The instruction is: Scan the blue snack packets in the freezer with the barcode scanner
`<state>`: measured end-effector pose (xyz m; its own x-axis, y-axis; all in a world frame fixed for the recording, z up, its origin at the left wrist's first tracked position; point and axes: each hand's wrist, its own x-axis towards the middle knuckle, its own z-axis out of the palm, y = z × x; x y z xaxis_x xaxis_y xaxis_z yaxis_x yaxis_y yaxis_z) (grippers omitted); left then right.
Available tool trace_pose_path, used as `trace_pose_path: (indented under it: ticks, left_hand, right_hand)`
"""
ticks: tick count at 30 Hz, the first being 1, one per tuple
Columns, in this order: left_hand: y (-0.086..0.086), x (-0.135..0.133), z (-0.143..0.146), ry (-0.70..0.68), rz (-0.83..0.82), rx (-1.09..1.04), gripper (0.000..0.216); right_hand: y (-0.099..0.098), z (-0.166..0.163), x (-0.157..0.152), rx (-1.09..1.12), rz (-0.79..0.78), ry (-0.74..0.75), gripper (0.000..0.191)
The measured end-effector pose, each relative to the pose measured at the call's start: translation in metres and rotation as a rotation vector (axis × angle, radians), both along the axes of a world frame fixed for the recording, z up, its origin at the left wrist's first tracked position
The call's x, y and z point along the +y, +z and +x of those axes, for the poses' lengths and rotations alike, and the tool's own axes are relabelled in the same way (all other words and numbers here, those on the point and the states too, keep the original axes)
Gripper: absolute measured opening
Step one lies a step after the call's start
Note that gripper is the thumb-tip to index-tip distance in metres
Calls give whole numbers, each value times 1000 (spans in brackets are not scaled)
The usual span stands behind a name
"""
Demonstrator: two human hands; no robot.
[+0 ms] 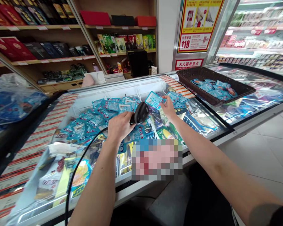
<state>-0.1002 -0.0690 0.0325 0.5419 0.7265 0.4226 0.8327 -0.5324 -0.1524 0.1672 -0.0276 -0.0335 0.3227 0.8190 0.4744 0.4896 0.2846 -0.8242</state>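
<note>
Left hand (120, 126), mid-frame: grip closed around the handle of a black scanner (141, 113), its head up and to the right, near the other hand. Cable (71, 182) runs from it to the lower left of the frame. Right hand (168, 108), right of centre: narrow grip, thumb and fingers pinching the edge of one flat blue packet (153, 99). Packet is just above and right of the scanner, apart from it. Both hands over a freezer (122, 90); blue packet pile (94, 117) left of centre. Brown basket (188, 77), upper right, holds more blue packets (217, 90).
</note>
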Motion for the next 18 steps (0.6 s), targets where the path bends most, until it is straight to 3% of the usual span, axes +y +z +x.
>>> trace_pose_path:
  ticks: [18]
  left_hand:
    - [-4,2,0,-24,26,18,31]
  right_hand:
    - [-4,1,2,-58,-16,-16,28]
